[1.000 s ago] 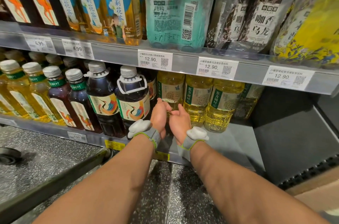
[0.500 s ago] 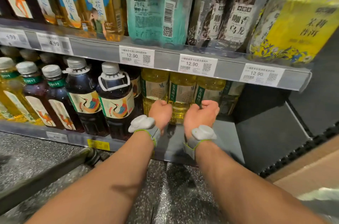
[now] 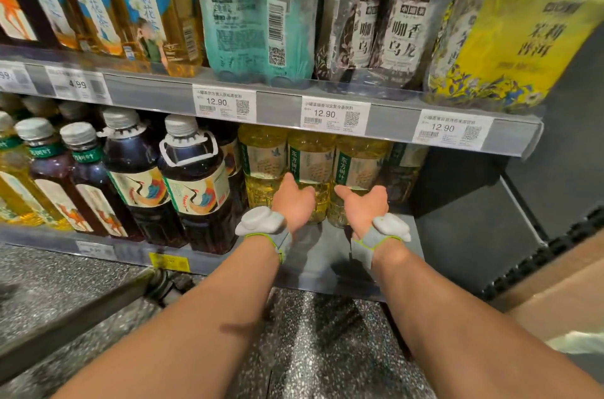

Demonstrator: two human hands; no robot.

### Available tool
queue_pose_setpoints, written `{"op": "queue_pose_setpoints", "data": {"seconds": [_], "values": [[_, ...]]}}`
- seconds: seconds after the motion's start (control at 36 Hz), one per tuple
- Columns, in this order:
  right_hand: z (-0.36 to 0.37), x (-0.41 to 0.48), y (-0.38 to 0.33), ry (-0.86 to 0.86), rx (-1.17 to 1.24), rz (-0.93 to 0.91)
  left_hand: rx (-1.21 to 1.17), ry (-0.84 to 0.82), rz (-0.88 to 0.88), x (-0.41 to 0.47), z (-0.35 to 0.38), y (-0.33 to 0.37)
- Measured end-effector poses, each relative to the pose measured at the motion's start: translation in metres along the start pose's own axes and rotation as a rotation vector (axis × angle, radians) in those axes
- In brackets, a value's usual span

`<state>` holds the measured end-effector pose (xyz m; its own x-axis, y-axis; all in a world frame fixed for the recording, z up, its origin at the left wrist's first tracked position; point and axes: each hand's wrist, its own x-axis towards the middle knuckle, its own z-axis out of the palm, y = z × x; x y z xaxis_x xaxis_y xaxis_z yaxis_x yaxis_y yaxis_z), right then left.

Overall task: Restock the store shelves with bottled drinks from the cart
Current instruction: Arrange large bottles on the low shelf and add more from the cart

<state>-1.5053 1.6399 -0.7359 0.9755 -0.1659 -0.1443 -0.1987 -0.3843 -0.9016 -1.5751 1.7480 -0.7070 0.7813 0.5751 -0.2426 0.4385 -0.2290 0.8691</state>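
Both hands reach into the lower shelf (image 3: 327,255). The left hand (image 3: 294,202) and right hand (image 3: 364,204) lie against the bases of the yellow bottles (image 3: 310,160), thumbs out. The fingers are hidden behind the knuckles, so I cannot tell whether they grip. Each wrist wears a grey band (image 3: 261,222). The yellow bottles stand upright in a row beneath the price tags (image 3: 335,116). Dark bottles (image 3: 196,189) stand just to their left, and wrapped packs (image 3: 261,13) sit on the shelf above.

Left hand (image 3: 294,201), right hand (image 3: 363,204), both outstretched
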Motion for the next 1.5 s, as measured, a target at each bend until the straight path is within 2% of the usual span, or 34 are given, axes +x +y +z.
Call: {"op": "queue_pose_setpoints", "data": {"seconds": [0.31,0.44,0.61,0.75,0.92,1.06,1.08,1.17,1.25,1.31,1.44,1.5], "values": [[-0.001,-0.007,0.0,-0.039,-0.069,-0.035,-0.156,-0.031,-0.028,-0.005,-0.004,0.001],[-0.004,-0.024,0.002,0.072,-0.109,0.041,-0.251,0.022,-0.05,-0.01,-0.008,-0.001],[-0.008,-0.074,-0.02,-0.039,-0.012,-0.067,-0.235,0.035,-0.032,-0.044,-0.037,0.007],[-0.033,-0.118,-0.059,-0.142,-0.043,-0.125,-0.192,0.055,-0.114,-0.083,-0.074,0.026],[-0.08,-0.173,-0.156,-0.375,-0.17,-0.148,-0.279,0.164,-0.237,-0.147,-0.148,0.105],[-0.109,-0.219,-0.242,-0.436,-0.22,-0.156,-0.245,0.216,-0.229,-0.194,-0.206,0.177],[-0.118,-0.234,-0.279,-0.443,-0.229,-0.19,-0.224,0.237,-0.241,-0.204,-0.231,0.199],[-0.128,-0.251,-0.318,-0.442,-0.198,-0.256,-0.208,0.249,-0.214,-0.222,-0.258,0.233],[-0.155,-0.29,-0.401,-0.58,-0.214,-0.312,-0.228,0.308,-0.234,-0.261,-0.321,0.289],[-0.161,-0.306,-0.431,-0.602,-0.194,-0.333,-0.222,0.346,-0.224,-0.277,-0.344,0.312],[-0.173,-0.36,-0.509,-0.514,-0.133,-0.342,-0.217,0.484,-0.157,-0.317,-0.4,0.36],[-0.173,-0.389,-0.541,-0.555,-0.117,-0.388,-0.23,0.558,-0.156,-0.337,-0.435,0.369]]}}
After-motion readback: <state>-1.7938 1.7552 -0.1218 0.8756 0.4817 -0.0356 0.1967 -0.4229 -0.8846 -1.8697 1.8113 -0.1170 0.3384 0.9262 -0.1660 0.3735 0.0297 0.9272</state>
